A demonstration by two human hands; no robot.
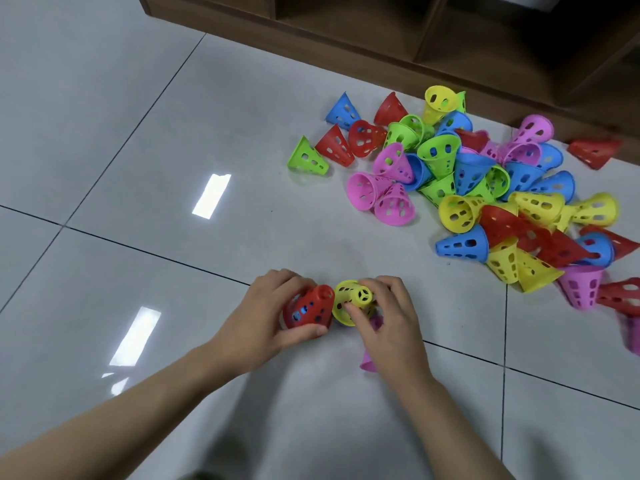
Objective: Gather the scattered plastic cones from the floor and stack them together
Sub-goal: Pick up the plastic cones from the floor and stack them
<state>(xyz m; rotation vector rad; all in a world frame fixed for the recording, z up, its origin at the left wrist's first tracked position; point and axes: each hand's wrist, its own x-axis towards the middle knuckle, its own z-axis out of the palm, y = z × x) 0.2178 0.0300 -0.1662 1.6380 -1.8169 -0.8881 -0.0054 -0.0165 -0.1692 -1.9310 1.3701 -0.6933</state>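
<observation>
My left hand (263, 317) grips a red cone (306, 308) low over the floor; blue shows through its holes, so another cone sits inside it. Right beside it, my right hand (388, 320) holds a yellow cone (353, 299) with its narrow end facing me. A pink cone (369, 360) peeks out from under my right hand. A large heap of scattered cones (485, 188) in red, blue, green, yellow and pink lies on the floor at the upper right.
A brown wooden shelf unit (398, 36) runs along the top, just behind the heap. A lone red cone (594, 152) lies near its base at the far right. Glossy grey floor tiles (138, 168) spread to the left.
</observation>
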